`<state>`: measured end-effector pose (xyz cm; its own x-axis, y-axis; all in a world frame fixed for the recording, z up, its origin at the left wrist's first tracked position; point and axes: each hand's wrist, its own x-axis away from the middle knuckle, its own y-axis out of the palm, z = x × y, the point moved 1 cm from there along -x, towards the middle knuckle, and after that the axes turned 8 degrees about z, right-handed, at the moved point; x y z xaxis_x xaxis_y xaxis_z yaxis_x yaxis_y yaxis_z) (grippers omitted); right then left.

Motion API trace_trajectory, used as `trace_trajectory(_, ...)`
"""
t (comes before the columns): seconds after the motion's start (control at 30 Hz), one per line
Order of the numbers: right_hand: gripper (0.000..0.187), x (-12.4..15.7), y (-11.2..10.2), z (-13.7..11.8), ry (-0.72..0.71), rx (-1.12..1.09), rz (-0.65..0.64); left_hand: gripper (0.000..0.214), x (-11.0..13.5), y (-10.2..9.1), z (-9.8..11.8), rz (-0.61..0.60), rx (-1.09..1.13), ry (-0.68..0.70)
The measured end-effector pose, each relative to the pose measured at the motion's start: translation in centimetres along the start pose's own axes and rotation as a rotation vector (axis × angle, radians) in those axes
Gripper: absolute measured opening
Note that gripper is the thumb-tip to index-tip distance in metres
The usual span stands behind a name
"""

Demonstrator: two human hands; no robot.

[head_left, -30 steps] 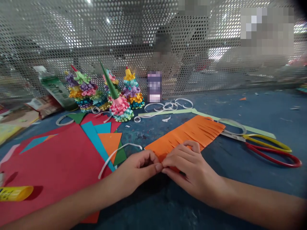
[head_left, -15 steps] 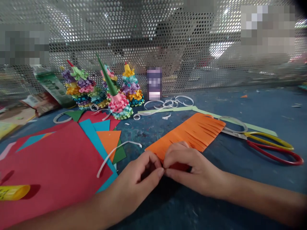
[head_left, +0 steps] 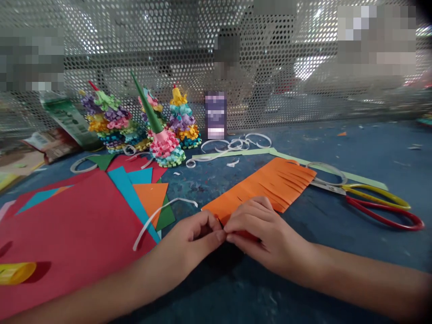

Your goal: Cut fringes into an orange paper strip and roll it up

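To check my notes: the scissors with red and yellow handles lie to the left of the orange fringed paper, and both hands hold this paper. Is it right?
No: the head view shows the scissors right of the orange fringed paper, not left. The left hand and right hand do hold it.

Orange paper sheet (head_left: 259,189): solid colour, parallel-slit fringe. Scissors (head_left: 381,202): one yellow handle, one red. Desk (head_left: 371,144): mottled blue. Red paper sheet (head_left: 67,234), toward left desk edge: solid red.

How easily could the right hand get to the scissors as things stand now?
Probably easily: the right hand is on the orange fringed paper, and the scissors lie to its right, with only blue tabletop between them.
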<state>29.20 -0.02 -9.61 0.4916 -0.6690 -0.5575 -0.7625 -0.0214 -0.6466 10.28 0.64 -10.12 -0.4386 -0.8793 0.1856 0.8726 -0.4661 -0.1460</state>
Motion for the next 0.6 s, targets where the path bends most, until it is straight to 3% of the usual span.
trace_trajectory(0.13,0.007,-0.3,-0.1,0.0,-0.011,-0.005,-0.014,0.027,-0.1,-0.1,0.6,-0.06,0.062,-0.035)
trace_trajectory(0.4,0.008,-0.2,0.0,-0.1,-0.001,0.0,-0.03,0.018,0.4,-0.1,0.5,-0.068,-0.034,-0.002)
trace_trajectory(0.6,0.005,-0.6,-0.1,0.2,0.07,-0.081,-0.032,0.019,1.1,0.0,-0.1,0.044,-0.225,0.085)
